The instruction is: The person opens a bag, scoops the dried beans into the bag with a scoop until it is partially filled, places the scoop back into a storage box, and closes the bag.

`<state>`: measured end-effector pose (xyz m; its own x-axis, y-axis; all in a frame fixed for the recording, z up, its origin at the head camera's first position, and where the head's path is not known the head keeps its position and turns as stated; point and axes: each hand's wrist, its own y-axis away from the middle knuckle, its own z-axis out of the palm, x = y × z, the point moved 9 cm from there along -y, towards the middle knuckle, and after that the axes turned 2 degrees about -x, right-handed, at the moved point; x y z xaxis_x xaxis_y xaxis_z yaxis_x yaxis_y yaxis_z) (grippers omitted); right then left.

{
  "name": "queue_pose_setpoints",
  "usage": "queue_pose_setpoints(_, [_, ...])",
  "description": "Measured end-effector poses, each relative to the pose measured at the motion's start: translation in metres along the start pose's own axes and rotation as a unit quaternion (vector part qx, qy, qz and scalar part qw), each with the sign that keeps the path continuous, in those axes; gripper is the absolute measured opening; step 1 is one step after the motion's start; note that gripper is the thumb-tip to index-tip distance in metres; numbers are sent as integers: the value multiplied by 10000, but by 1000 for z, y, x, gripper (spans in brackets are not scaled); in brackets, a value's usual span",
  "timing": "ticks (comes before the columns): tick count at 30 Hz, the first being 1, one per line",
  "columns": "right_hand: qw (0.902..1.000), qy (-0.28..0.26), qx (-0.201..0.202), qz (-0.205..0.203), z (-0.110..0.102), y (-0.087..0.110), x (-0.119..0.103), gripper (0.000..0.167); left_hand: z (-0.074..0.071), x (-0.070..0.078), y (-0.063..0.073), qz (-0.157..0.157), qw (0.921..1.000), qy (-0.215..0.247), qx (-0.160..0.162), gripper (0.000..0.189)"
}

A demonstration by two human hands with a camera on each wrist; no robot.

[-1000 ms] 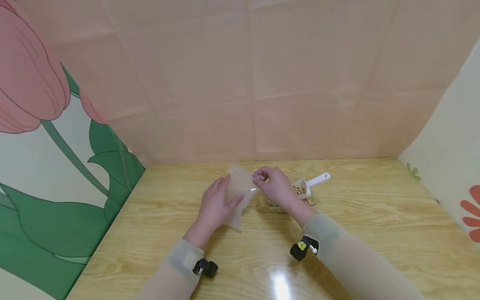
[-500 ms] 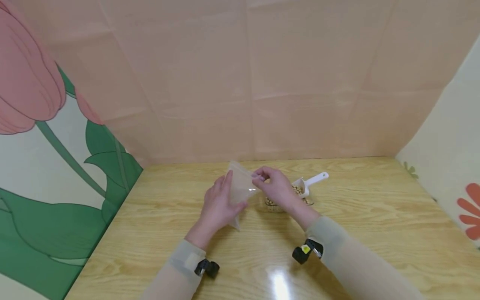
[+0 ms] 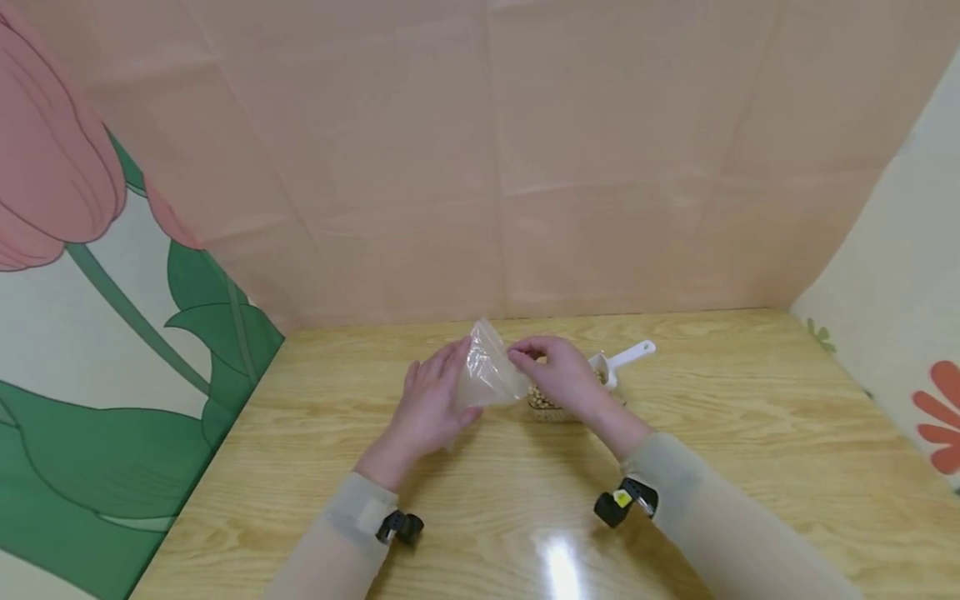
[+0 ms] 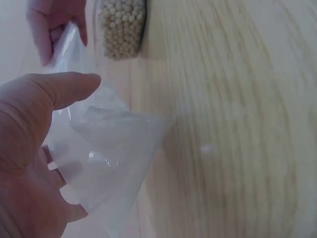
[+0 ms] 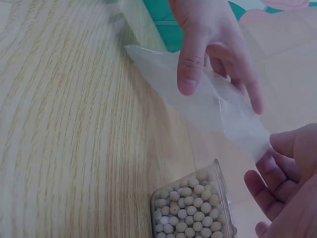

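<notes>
A clear plastic bag (image 3: 491,375) is held between both hands above the table. My left hand (image 3: 426,407) grips its left side; the left wrist view has the thumb in front of the film and the fingers behind. With thumb and fingertips my right hand (image 3: 561,375) pinches a corner of the bag (image 5: 198,109), plain in the right wrist view. Just beyond the right hand stands a clear box (image 3: 552,414) of small round beige beads or beans (image 5: 190,208). A white scoop (image 3: 632,354) rests in it, its handle pointing up and right; the right hand partly hides both.
The wood-grain table (image 3: 750,417) reaches back to a pink cloth backdrop (image 3: 480,167). Painted flowers cover the left wall (image 3: 187,358), and a pale wall (image 3: 900,250) stands at the right. A wrist camera (image 3: 626,500) sits on each sleeve.
The bag has turned and spread, its upper corner shifting right and its film catching more light. My left hand has moved slightly left. Both hands keep hold of the bag.
</notes>
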<state>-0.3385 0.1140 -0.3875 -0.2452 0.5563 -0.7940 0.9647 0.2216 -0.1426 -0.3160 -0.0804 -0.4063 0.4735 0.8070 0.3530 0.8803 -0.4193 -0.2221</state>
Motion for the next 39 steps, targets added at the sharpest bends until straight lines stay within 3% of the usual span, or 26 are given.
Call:
queue_pose_setpoints(7, [9999,10,-158,-68,4,0,-2,28,-6,0,1,326,9993,-149,-56,116])
queue_pose_setpoints(12, [9995,-4,-317,59,8,3,-1,27,-7,-3,2,377,9990,-182,-175,114])
queue_pose_setpoints(19, [9989,71,-459,99,11,5,0,27,-9,-8,3,151,9994,-187,-254,107])
queue_pose_setpoints(27, [9994,-57,-351,-19,12,8,-1,25,-24,-5,11,-434,9986,141,-284,91])
queue_pose_setpoints(31, [9997,-76,-245,-45,11,9,-1,25,-34,6,13,-566,9980,274,-87,78])
queue_pose_setpoints(35, [9996,-191,-193,-15,10,10,-1,24,-42,16,12,-598,9968,388,364,65])
queue_pose_setpoints(39, [9992,-373,-140,-42,11,11,-3,23,-42,23,9,-610,9929,868,538,49])
